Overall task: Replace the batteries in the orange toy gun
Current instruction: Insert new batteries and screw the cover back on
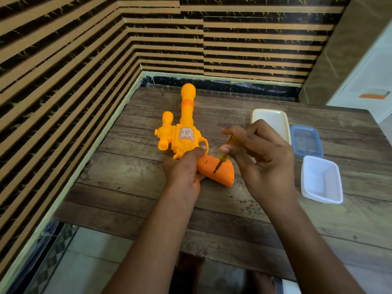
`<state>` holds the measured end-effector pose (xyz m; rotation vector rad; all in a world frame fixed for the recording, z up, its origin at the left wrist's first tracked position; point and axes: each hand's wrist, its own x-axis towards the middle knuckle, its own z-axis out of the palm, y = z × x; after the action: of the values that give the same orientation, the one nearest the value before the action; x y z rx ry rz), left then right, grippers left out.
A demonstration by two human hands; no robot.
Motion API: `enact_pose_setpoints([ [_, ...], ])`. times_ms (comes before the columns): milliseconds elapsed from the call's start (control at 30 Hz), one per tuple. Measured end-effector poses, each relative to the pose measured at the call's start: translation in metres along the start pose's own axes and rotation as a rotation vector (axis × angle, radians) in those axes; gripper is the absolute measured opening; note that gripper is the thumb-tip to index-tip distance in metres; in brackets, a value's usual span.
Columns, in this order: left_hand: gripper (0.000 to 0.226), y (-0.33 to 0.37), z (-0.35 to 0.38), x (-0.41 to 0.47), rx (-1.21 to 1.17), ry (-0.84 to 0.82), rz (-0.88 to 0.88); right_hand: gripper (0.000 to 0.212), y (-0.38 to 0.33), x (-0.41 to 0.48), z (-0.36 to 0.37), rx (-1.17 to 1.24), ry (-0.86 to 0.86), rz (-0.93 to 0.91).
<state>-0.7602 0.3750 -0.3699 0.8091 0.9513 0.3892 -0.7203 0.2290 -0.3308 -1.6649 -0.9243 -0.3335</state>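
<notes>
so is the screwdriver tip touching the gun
Touching. The head view shows the screwdriver tip planted in a dark hole on the lower part of the gun, with no gap between them.

This is looking like a home: a wood-grain surface is sitting in a corner of tan-and-black striped wall panelling, a cream box, a blue tub and a white tub are lying near its right edge, and pale floor tiles are showing below its near edge.
</notes>
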Motion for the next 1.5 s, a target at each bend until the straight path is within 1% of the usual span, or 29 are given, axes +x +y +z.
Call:
enact_pose_setpoints([
  [100, 0.050, 0.000, 0.001, 0.000, -0.005, 0.008, 0.009, 0.022, -0.001, 0.000, -0.001, 0.028, -0.032, -0.023],
  [133, 0.050, 0.000, 0.001, 0.000, -0.010, 0.016, 0.010, 0.027, -0.001, 0.000, -0.003, 0.065, -0.071, -0.014],
  [200, 0.052, 0.000, 0.001, 0.002, -0.016, 0.025, 0.013, 0.043, 0.000, 0.000, -0.006, 0.112, -0.131, 0.016],
  [233, 0.054, 0.000, 0.001, 0.003, -0.010, 0.027, 0.013, 0.048, 0.001, 0.000, -0.007, 0.112, -0.138, 0.025],
  [267, 0.055, -0.001, 0.001, 0.003, -0.005, 0.026, 0.011, 0.048, 0.002, 0.000, -0.006, 0.099, -0.131, 0.023],
  [300, 0.055, -0.002, 0.000, 0.004, -0.004, 0.026, 0.012, 0.046, 0.003, 0.000, -0.006, 0.080, -0.112, 0.011],
  [400, 0.050, -0.002, -0.001, 0.004, 0.001, -0.002, 0.002, 0.029, 0.003, -0.001, -0.003, 0.027, -0.047, -0.027],
  [467, 0.049, -0.002, -0.001, 0.004, 0.001, -0.010, 0.006, 0.027, 0.002, 0.000, -0.003, 0.028, -0.057, -0.024],
  [567, 0.046, -0.002, -0.001, 0.004, -0.014, -0.003, 0.005, 0.046, 0.000, 0.001, -0.007, 0.106, -0.175, 0.019],
  [633, 0.045, -0.003, -0.002, 0.007, -0.005, -0.003, 0.000, 0.053, 0.000, 0.001, -0.010, 0.096, -0.184, 0.030],
  [700, 0.050, -0.005, -0.003, 0.010, 0.005, -0.022, -0.010, 0.045, -0.001, 0.002, -0.010, 0.031, -0.151, 0.000],
  [767, 0.054, -0.005, -0.003, 0.010, 0.016, -0.031, -0.013, 0.026, -0.003, 0.003, -0.010, -0.020, -0.106, -0.030],
  [800, 0.054, -0.005, -0.004, 0.010, 0.018, -0.030, -0.011, 0.021, -0.005, 0.003, -0.009, -0.043, -0.088, -0.035],
  [867, 0.051, -0.004, -0.003, 0.009, 0.011, -0.027, 0.000, 0.023, -0.006, 0.003, -0.008, -0.041, -0.086, -0.021],
  [967, 0.044, -0.004, -0.002, 0.007, -0.009, -0.007, 0.012, 0.032, -0.002, 0.002, -0.010, 0.068, -0.178, 0.041],
  [1033, 0.041, -0.003, -0.002, 0.007, -0.010, -0.004, 0.006, 0.038, 0.000, 0.001, -0.011, 0.116, -0.196, 0.059],
  [1100, 0.044, -0.004, -0.003, 0.009, 0.008, -0.010, 0.005, 0.034, 0.001, 0.002, -0.011, 0.101, -0.172, 0.033],
  [1200, 0.052, -0.005, -0.003, 0.010, 0.003, -0.018, -0.001, 0.024, -0.002, 0.005, -0.010, -0.002, -0.145, -0.038],
  [1267, 0.056, -0.005, -0.004, 0.010, 0.001, -0.031, -0.003, 0.021, -0.004, 0.007, -0.010, -0.079, -0.128, -0.064],
  [1333, 0.056, -0.005, -0.004, 0.010, -0.004, -0.031, 0.001, 0.020, -0.003, 0.007, -0.012, -0.092, -0.134, -0.063],
  [1400, 0.055, -0.005, -0.004, 0.010, -0.018, -0.020, 0.014, 0.024, -0.005, 0.006, -0.014, -0.046, -0.186, -0.050],
  [1500, 0.050, -0.004, -0.002, 0.009, -0.022, 0.003, 0.014, 0.049, -0.007, 0.005, -0.016, 0.015, -0.253, -0.010],
])
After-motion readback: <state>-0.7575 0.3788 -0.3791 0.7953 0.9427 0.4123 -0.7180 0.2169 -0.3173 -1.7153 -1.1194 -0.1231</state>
